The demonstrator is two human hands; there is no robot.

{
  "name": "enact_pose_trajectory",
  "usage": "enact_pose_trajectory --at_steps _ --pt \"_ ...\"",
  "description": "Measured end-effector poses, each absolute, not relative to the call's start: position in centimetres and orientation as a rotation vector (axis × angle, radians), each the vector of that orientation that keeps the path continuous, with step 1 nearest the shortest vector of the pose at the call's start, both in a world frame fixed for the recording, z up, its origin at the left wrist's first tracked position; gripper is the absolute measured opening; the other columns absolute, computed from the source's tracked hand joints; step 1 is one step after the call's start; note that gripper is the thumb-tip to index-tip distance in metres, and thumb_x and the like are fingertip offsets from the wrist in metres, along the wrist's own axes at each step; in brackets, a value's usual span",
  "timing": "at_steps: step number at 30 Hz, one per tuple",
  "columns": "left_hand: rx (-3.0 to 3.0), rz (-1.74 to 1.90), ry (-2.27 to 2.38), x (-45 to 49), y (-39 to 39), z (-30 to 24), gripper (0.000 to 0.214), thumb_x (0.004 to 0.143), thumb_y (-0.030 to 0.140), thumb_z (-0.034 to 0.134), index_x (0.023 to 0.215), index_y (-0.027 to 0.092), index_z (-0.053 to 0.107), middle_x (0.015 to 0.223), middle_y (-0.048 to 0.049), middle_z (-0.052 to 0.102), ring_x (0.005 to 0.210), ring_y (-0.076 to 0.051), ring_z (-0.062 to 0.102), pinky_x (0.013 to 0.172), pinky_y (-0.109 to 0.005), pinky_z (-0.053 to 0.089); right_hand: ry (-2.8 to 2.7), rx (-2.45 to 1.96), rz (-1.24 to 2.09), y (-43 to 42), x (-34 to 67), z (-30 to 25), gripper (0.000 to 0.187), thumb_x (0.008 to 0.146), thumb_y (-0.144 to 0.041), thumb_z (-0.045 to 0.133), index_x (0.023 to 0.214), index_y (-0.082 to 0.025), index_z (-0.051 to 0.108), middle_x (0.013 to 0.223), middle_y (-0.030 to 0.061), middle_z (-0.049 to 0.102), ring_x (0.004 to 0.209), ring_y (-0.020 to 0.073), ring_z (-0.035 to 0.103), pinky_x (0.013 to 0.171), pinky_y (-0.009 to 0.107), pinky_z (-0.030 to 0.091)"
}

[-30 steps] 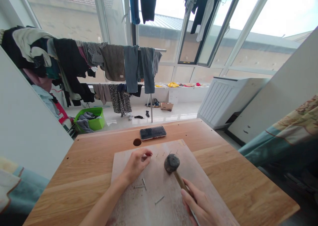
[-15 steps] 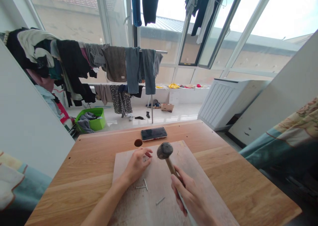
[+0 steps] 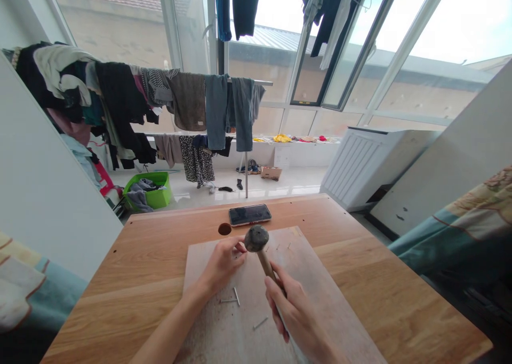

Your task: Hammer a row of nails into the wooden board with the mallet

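My right hand [image 3: 292,305] grips the wooden handle of a mallet [image 3: 256,239] with a dark, rounded head. The mallet's head is raised over the pale wooden board [image 3: 320,300], right beside the fingertips of my left hand [image 3: 224,260]. Thumb and fingers of that left hand are pinched together low over the board; what is between them is hidden or too small to name. Two loose nails [image 3: 237,297] lie crossed near my left wrist. Another nail [image 3: 260,323] rests between my forearms. Small thin nails [image 3: 288,246] show near the board's far right corner.
The board lies on a wooden table [image 3: 120,284] with a round hole [image 3: 224,229] and a phone [image 3: 250,215] at its far side. Beyond are a clothes rack [image 3: 247,174], a green basket [image 3: 158,197] and a white appliance [image 3: 352,166]. A curtain [image 3: 448,236] hangs at right.
The mallet has moved left, its head now close against my left fingertips. My left fingers have drawn closer together. The view has shifted slightly.
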State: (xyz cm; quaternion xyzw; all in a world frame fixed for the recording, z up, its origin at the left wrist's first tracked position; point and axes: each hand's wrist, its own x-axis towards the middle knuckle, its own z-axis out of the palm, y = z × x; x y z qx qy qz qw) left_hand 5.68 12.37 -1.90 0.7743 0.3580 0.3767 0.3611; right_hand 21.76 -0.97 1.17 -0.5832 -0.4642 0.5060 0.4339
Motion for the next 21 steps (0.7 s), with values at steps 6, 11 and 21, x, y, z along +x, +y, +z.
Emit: enact_pose_trajectory --at_steps 6,11,21 --pt "2.059 0.975 0.912 5.6 12.6 -2.0 0.023 0.068 -0.001 0.056 0.081 0.018 0.061 0.08 0.001 0.068 0.077 -0.015 0.062 0.077 -0.024 0.049 -1.22 -1.473 1.282 -1.0 21.8 0.2 0.051 0.096 -0.055 0.048 0.132 -0.019 0.051 0.063 -0.0098 0.047 0.033 0.0038 0.041 0.026 0.012 0.032" --pt "2.075 0.925 0.883 5.6 12.8 -2.4 0.035 0.068 0.0 0.052 0.095 0.018 0.064 0.088 -0.001 0.069 0.081 -0.017 0.063 0.077 -0.026 0.049 -1.233 -1.475 1.278 -1.1 21.5 0.2 0.051 0.096 -0.054 0.048 0.132 -0.018 0.051 0.064 -0.0097 0.047 0.033 0.0033 0.04 0.027 0.012 0.032" --pt "2.506 0.109 0.894 4.2 8.6 4.3 0.015 0.074 0.03 0.07 0.084 0.021 0.065 0.09 -0.0048 0.067 0.082 -0.026 0.064 0.07 -0.033 0.048 -0.974 -1.616 1.249 -5.1 24.1 -2.2 0.076 0.084 -0.072 0.056 0.139 -0.02 0.051 0.06 -0.0085 0.051 0.031 0.0052 0.039 0.028 0.016 0.031"
